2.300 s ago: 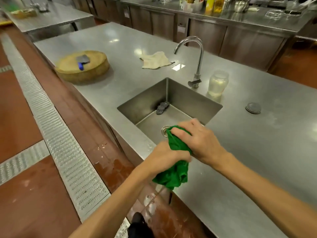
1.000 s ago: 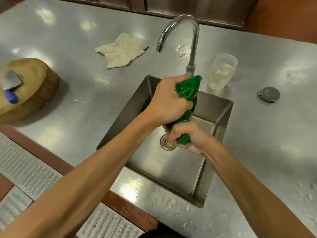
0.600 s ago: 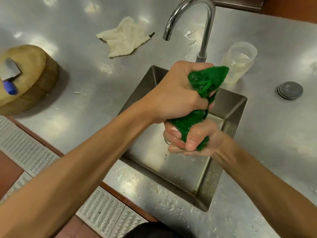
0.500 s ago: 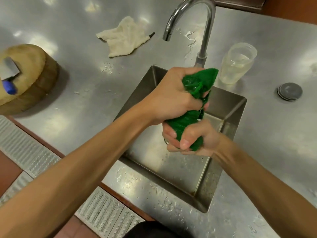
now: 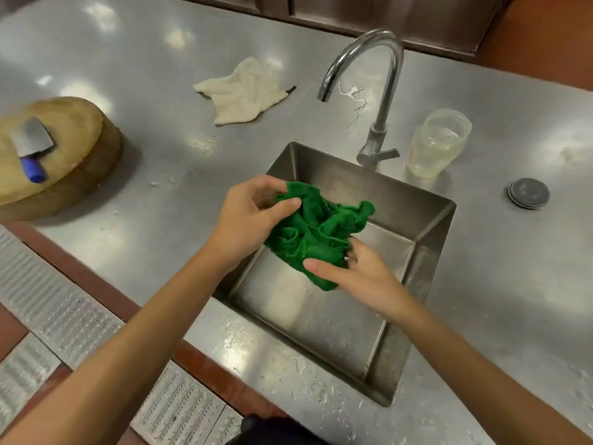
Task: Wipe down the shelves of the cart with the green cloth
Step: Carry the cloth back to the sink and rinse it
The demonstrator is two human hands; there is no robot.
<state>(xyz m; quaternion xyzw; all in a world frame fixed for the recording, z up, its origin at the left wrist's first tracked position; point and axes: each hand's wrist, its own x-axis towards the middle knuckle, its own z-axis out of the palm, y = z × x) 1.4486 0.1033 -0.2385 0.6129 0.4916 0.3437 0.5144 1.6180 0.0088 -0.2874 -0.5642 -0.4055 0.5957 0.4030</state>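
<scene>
Now: your left hand (image 5: 253,220) pinches the cloth (image 5: 321,229) at its upper edge, thumb against fingers. Your right hand (image 5: 362,274) pinches the lower folds. Cloth hangs bunched over the sink (image 5: 353,184), likely so drips fall in. Cart not in view.

We see a green cloth (image 5: 317,229), a cream rag (image 5: 244,91), a tan chopping block (image 5: 73,146), a grey cleaver (image 5: 32,139) with a blue handle (image 5: 33,170), a silvery worktop (image 5: 144,59) and a red-brown floor (image 5: 545,36).
</scene>
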